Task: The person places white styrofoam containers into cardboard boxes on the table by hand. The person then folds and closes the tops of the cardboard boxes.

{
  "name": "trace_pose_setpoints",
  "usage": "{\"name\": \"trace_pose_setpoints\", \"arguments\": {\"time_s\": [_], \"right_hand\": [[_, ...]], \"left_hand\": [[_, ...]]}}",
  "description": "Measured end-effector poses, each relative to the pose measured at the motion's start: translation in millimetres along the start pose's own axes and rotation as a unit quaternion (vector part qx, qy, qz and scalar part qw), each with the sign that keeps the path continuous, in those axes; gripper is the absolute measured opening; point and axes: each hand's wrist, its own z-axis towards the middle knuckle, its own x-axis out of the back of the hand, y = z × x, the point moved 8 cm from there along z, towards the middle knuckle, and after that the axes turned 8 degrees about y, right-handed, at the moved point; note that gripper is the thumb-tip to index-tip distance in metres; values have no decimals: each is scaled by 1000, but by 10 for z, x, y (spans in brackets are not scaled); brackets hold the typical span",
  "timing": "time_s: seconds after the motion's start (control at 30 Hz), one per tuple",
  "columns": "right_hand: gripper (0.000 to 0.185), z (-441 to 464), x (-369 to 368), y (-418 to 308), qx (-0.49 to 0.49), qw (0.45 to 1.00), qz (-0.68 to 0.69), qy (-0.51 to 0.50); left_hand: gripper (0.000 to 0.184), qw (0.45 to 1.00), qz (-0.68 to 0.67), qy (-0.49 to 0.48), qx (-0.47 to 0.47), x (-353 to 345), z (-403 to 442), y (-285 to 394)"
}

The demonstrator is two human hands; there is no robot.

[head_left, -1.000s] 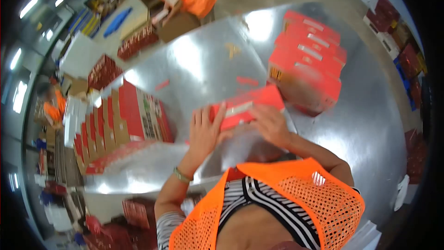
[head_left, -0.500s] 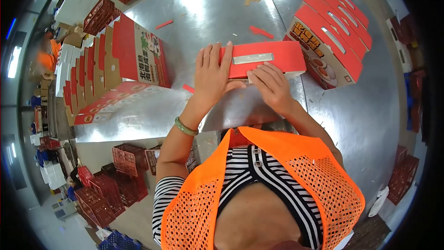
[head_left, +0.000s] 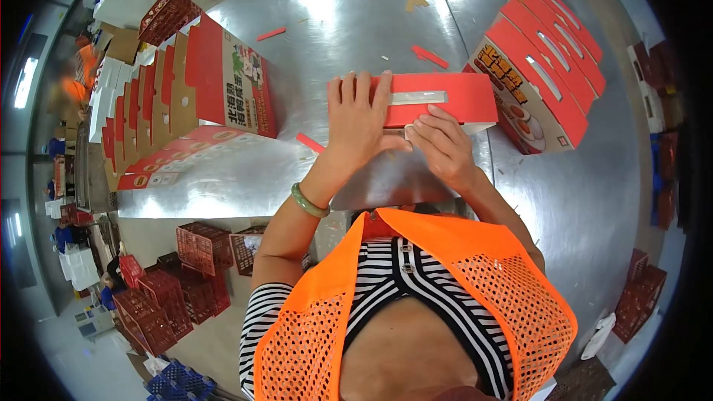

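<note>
A red-topped carton (head_left: pixel 475 98) lies in front of me on the metal table, with a long pale handle slot (head_left: pixel 423 97) in its top. My left hand (head_left: pixel 360 115) rests over the left part of the top. Its fingers reach across toward the far side, and its thumb is by the near edge. My right hand (head_left: pixel 444 148) has bent fingers on the near edge, their tips close to the right end of the slot. What lies under my right fingers is hidden. Both hands are closed on the carton.
To the left stands a row of nested open cartons (head_left: pixel 249 89). Several finished red cartons (head_left: pixel 546 67) stand together at right, close to the one in my hands. Red cardboard scraps (head_left: pixel 310 142) lie on the metal table (head_left: pixel 356 22). Dark red crates (head_left: pixel 204 247) are on the floor.
My left hand has slid slightly right along the carton top, now covering the slot's left end. My right fingertips have shifted a little on the near edge. The view has shifted slightly.
</note>
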Motion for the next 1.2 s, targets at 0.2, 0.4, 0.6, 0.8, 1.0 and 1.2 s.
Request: {"name": "trace_pose_setpoints", "arguments": {"time_s": [0.2,0.4,0.6,0.8,1.0,1.2], "right_hand": [[33,22,1,-69,28,998,-38,-31],[34,1,-19,-56,10,998,-58,-26],[33,-159,-19,-108,7,997,-66,36],[24,-20,43,-13,-18,998,-39,45],[64,243,5,330,-271,961,2,-61],[75,375,-126,655,-87,971,-45,-217]], "left_hand": [[118,1000,-23,19,0,22,-2,-2],[119,1000,-25,19,0,17,-9,-19],[119,1000,-6,-18,4,13,-15,50],[113,1000,-18,4,-15,54,26,43],[99,998,-50,22,11,36,78,-11],[96,998,-60,12,10,92,130,1]]}}
